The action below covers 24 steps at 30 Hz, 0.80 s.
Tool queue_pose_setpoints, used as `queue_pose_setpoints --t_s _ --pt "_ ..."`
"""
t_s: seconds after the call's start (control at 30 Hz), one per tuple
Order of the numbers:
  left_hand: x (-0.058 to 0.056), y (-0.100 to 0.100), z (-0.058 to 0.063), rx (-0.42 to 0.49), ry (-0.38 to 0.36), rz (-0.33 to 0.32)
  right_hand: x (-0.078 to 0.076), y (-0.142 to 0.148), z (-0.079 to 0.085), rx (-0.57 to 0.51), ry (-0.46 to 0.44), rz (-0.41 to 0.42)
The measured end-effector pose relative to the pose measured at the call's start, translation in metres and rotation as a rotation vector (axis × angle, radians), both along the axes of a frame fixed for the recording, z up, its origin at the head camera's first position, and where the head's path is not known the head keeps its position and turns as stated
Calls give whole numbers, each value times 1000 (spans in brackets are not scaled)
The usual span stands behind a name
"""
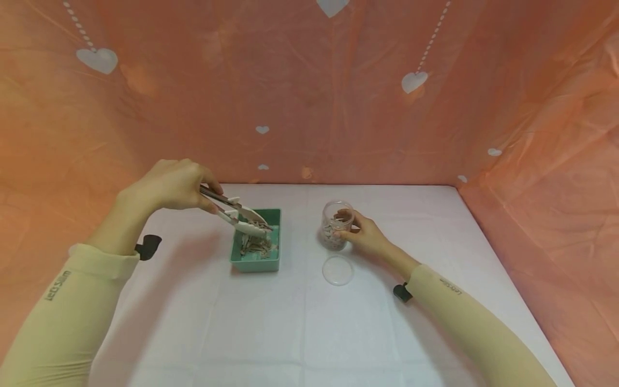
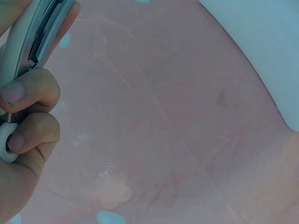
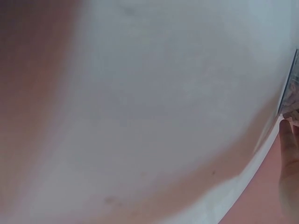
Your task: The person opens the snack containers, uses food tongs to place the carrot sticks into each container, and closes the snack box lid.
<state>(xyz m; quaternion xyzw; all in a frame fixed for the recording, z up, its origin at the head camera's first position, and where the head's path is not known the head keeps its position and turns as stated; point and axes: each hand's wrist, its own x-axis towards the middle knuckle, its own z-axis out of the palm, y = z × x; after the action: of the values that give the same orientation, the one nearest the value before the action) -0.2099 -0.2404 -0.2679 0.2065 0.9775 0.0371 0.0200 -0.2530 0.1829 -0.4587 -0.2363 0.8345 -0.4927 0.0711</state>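
Note:
My left hand [image 1: 176, 185] grips a pair of tongs [image 1: 227, 203] with metal arms and white tips. The tips reach down into a green rectangular tray [image 1: 255, 265], over a heap of small greyish-brown strips [image 1: 255, 246]. In the left wrist view, curled fingers [image 2: 35, 88] wrap the tongs' handle. My right hand [image 1: 369, 234] holds a clear jar [image 1: 335, 236] around its side, thumb in front. The jar stands upright and uncovered, with similar pieces in its lower part. At the right wrist view's edge, only fingertips [image 3: 286, 133] and a bit of the jar show.
A clear round lid [image 1: 338, 270] lies flat on the white tablecloth [image 1: 271, 322], just in front of the jar. An orange curtain with white hearts [image 1: 309, 97] encloses the table at the back and sides.

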Motion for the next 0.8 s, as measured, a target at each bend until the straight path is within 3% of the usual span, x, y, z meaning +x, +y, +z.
queue_pose_setpoints --t_s 0.53,0.8 --pt "2 0 2 -4 20 13 -3 -1 -1 -3 6 1" --pt "3 0 12 6 22 24 -1 -1 1 -11 1 4"
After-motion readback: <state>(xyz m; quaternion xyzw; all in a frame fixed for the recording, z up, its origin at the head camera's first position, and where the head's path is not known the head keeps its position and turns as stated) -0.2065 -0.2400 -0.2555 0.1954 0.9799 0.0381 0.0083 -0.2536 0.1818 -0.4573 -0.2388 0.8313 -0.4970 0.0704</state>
